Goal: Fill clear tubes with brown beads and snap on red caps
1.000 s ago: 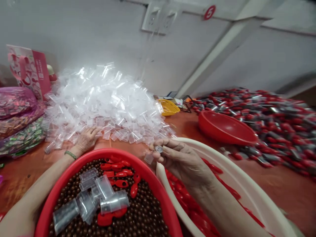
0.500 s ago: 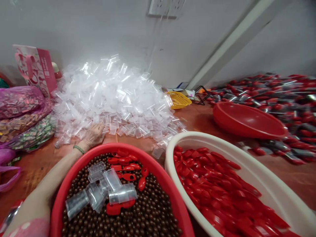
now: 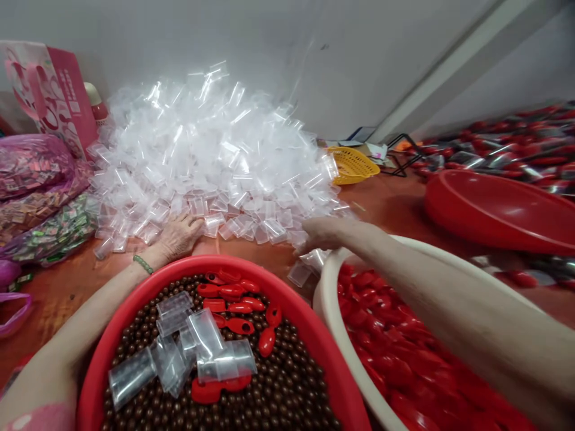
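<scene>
Wall & table: grey wall (image 3: 269,36) behind; orange-brown table (image 3: 54,287) in front.
Clear sleeves (image 3: 211,143): large pile on table, vs. wall; a few loose pcs near white tub rim.
Left hand (image 3: 182,236): palm down at pile's near edge, fingers stretched fwd; can't tell if anything is gripped underneath. Approx. same spot as 0.5 s ago.
Right hand (image 3: 321,233): out of view 0.5 s ago, now at pile's near R edge, forearm over white tub; 1.0 s ago it was by the tub's rim. Fingertips hidden; grip can't be told.
Red tub (image 3: 242,266): brown beads (image 3: 287,389), w/ several sleeves & red pcs (image 3: 231,291) on top; no chg. seen.
White tub (image 3: 330,299): just R of red tub; holds many red pcs.
Far R: tilted red basin (image 3: 494,203) by red-and-clear heap (image 3: 516,152).
</scene>
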`<control>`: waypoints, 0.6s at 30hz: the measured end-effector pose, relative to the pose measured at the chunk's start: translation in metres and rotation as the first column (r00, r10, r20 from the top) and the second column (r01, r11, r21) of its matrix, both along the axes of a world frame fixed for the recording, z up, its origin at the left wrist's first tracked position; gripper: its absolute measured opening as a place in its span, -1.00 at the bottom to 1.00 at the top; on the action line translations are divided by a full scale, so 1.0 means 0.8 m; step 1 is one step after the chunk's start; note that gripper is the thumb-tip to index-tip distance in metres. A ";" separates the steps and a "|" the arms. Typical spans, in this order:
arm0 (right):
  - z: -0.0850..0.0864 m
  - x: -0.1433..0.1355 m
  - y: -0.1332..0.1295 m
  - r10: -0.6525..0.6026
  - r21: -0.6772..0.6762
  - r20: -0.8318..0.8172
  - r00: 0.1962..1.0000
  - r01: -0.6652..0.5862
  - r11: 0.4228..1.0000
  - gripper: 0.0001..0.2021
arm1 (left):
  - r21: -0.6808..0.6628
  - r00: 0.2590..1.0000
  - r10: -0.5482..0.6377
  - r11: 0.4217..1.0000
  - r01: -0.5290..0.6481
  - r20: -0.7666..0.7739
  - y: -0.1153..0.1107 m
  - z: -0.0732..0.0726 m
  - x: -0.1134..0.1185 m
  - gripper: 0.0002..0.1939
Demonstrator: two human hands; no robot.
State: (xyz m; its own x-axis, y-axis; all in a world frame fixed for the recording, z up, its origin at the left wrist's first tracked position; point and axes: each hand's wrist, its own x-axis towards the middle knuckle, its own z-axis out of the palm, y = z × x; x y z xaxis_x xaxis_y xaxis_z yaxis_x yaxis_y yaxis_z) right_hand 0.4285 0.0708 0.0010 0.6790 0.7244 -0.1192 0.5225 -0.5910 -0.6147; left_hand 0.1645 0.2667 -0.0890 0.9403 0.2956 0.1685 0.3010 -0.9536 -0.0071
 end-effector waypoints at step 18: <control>-0.070 -0.112 0.098 0.230 0.054 -0.506 0.831 -0.236 0.970 -0.39 | -0.474 0.987 0.116 0.879 -0.052 0.107 -0.019 0.008 0.027 -0.28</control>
State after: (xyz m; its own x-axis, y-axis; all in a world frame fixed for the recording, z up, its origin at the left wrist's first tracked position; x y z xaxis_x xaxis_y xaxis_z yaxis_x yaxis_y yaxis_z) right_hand 0.3390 0.1490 -0.0551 0.3338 0.8501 -0.4073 0.2644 -0.4992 -0.8252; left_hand 0.1861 0.2519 -0.0824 0.8881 0.4469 0.1078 0.3478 -0.8064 0.4783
